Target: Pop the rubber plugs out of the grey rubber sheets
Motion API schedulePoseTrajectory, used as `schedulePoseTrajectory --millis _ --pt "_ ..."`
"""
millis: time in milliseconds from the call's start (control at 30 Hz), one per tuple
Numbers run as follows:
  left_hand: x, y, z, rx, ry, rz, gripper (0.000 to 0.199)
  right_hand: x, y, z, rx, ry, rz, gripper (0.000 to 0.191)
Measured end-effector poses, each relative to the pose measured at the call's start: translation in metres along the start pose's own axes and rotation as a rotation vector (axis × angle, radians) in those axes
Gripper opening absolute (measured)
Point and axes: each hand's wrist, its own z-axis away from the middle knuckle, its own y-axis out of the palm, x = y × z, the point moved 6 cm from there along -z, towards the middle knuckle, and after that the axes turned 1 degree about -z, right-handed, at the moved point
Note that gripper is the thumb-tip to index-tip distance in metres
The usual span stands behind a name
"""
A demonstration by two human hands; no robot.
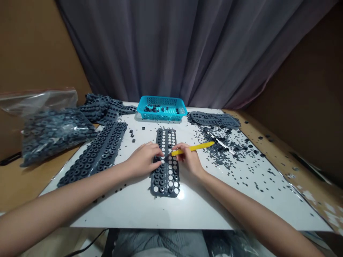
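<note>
A dark rubber strip (pixel 166 178) with rows of round rings lies lengthwise on the white table sheet; many rings show white centres, others are dark. My left hand (pixel 146 158) rests at the strip's left edge, its fingers bent over the rings; whether they pinch anything is hidden. In my right hand (pixel 187 157) is a yellow pen-like tool (pixel 202 146), its tip pointing left over the middle of the strip and its back end up to the right.
A blue basket (pixel 162 115) holding small dark pieces stands behind the strip. More ringed sheets (pixel 93 153) and a clear bag of dark parts (pixel 55 132) lie left. Small dark discs (pixel 219 153), a white stick (pixel 221 142) and stacked strips (pixel 214 119) lie right.
</note>
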Motion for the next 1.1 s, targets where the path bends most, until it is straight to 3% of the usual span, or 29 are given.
schedulePoseTrajectory --millis 100,200,367,567,733,900,1100 --pt "-0.004 0.009 -0.012 0.109 0.122 0.014 0.015 -0.016 0.004 0.019 0.041 0.074 -0.005 0.011" --pt "-0.005 0.017 -0.018 0.219 0.232 0.051 0.015 -0.021 0.006 0.022 0.050 0.087 0.012 0.007" --pt "-0.002 0.020 -0.020 0.300 0.266 0.062 0.017 -0.019 0.006 0.022 0.039 0.099 0.031 0.008" --pt "-0.006 0.022 -0.023 0.336 0.308 -0.025 0.013 -0.005 0.010 0.023 0.085 -0.060 0.284 0.013" --pt "-0.015 0.029 -0.022 0.309 0.435 -0.249 0.005 -0.002 0.010 0.023 0.115 -0.115 0.368 0.015" --pt "-0.026 0.038 -0.007 0.188 0.633 -0.566 0.019 -0.004 0.010 0.027 0.126 -0.149 0.367 0.016" --pt "-0.022 0.039 0.005 0.070 0.633 -0.557 0.021 -0.006 0.010 0.029 0.129 -0.173 0.388 0.015"
